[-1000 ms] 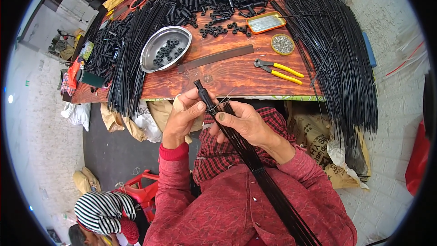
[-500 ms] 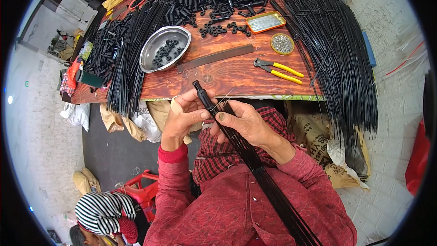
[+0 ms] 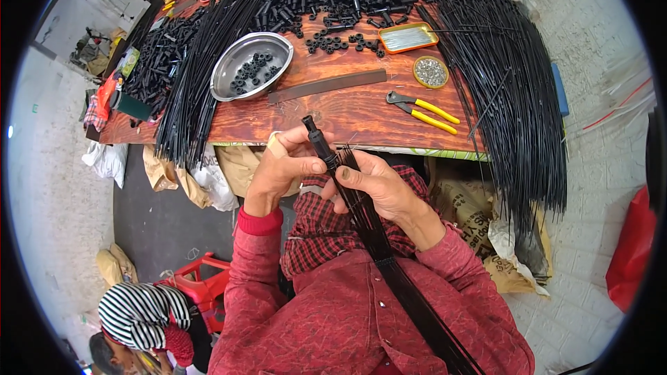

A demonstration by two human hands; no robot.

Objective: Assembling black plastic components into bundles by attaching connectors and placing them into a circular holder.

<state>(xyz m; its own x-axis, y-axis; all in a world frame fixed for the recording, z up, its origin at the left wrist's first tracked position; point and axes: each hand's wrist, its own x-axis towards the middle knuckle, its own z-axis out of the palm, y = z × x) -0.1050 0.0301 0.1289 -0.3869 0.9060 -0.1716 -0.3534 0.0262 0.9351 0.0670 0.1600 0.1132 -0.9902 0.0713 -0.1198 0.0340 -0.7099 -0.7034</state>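
My left hand (image 3: pixel 278 173) is closed round a black plastic sleeve (image 3: pixel 317 140) with a narrow tip that points up and away from me. A tape-like band wraps part of that hand. From the sleeve's lower end a bundle of thin black rods (image 3: pixel 410 298) slants down to the right across my lap. My right hand (image 3: pixel 382 184) pinches the rods just below the sleeve, thumb on top. Between my hands a thin wire end (image 3: pixel 352 139) sticks up. Just beyond them lies the table's near edge, and its wooden top (image 3: pixel 306 117) shows there.
A steel bowl (image 3: pixel 221 80) holds black rings. Beside it lie a flat bar (image 3: pixel 326 85), yellow-handled pincers (image 3: pixel 434 112), a wire tray (image 3: pixel 410 37) and a dish of small metal bits (image 3: pixel 431 71). Rod heaps (image 3: pixel 514 97) flank the table. A striped-sleeved person (image 3: pixel 142 316) bends at lower left.
The view has shifted slightly, so the table sits a little higher. My hands keep the same grip on the sleeve and rods. The person at lower left is bent slightly lower.
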